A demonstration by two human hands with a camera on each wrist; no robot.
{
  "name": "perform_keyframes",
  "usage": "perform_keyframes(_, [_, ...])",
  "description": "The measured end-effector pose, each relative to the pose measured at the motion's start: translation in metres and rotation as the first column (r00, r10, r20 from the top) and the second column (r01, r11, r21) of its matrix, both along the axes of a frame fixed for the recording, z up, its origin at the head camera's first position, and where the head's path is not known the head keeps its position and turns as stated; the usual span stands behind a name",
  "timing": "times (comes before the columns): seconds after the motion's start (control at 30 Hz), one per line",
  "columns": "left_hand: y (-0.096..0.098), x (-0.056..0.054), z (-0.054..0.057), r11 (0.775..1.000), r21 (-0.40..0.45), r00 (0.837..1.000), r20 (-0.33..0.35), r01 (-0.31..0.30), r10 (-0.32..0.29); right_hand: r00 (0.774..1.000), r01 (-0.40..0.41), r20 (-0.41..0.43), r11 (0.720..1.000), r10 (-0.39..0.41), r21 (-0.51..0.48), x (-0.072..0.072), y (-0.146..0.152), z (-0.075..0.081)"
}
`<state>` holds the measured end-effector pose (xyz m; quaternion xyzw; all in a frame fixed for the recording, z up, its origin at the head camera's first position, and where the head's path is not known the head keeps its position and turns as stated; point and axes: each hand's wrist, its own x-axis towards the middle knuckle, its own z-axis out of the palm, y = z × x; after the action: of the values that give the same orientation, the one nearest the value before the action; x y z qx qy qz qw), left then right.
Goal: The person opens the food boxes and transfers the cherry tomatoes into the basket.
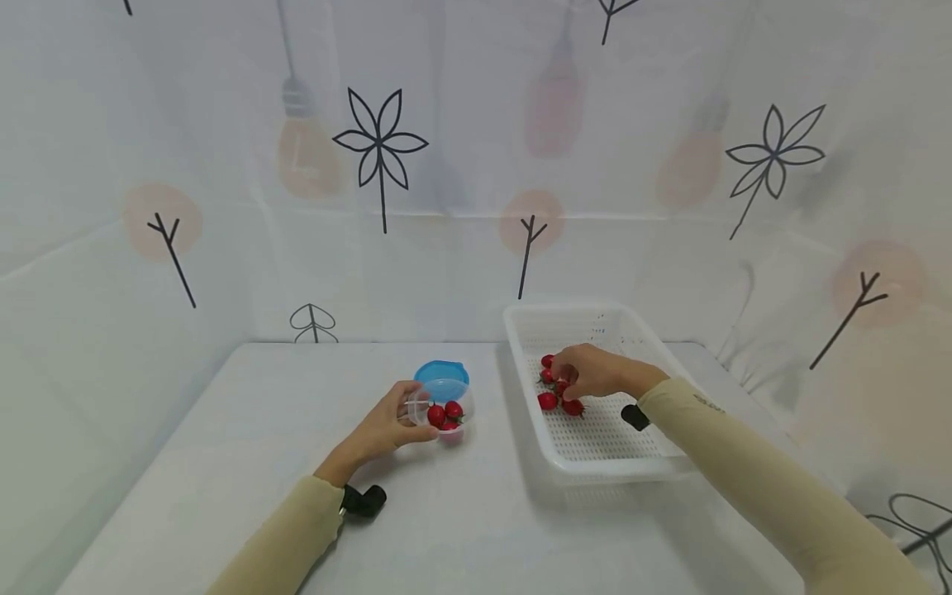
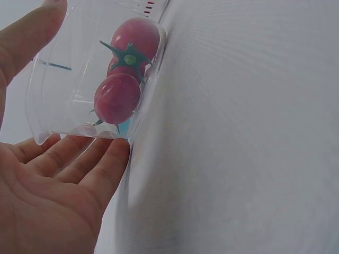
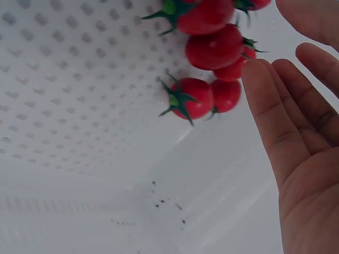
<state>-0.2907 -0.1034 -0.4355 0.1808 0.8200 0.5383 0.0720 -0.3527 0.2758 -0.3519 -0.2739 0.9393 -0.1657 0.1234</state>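
Observation:
On the left of the table, my left hand (image 1: 383,426) holds a small clear plastic tub (image 2: 58,90) from its side, the thumb and fingers lying on opposite walls. Several red cherry tomatoes (image 2: 117,99) with green stems lie inside it. My right hand (image 1: 591,370) is down in a white perforated basket (image 1: 595,446), over a group of cherry tomatoes (image 3: 214,47). In the right wrist view its fingers are nearly straight beside the tomatoes, with the thumb apart, and no tomato shows between them. Whether a fingertip touches one is hard to tell.
A blue lid (image 1: 442,370) lies on the white table (image 1: 245,430) just behind the tub. The basket's raised rim surrounds the right hand. A patterned white cloth (image 1: 461,273) hangs behind the table.

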Motion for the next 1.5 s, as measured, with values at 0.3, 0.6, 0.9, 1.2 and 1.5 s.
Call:
perform_keyframes(0.3, [0.000,-0.001,0.000,1.000,0.010,1.000,0.001,0.016,-0.017,0.997,-0.061,-0.051,0.996,0.058,-0.068,0.000,-0.025,0.032])
perform_keyframes(0.6, [-0.002,-0.002,-0.001,1.000,0.011,1.000,0.003,0.011,-0.011,0.984,-0.136,-0.122,0.989,0.128,-0.060,0.000,-0.071,0.057])
perform_keyframes(0.9, [0.001,0.000,0.001,1.000,0.029,0.999,0.041,-0.013,0.012,0.976,-0.195,-0.112,0.979,0.187,-0.056,0.002,-0.114,0.064])
perform_keyframes(1.2, [0.000,0.001,0.000,0.999,0.043,0.999,0.037,0.005,-0.006,0.963,-0.255,-0.106,0.964,0.247,-0.073,0.003,-0.142,0.054])
perform_keyframes(1.5, [0.001,0.004,0.004,0.999,0.048,0.999,0.032,0.008,-0.010,0.962,-0.269,-0.073,0.962,0.264,-0.057,0.007,-0.161,0.040])
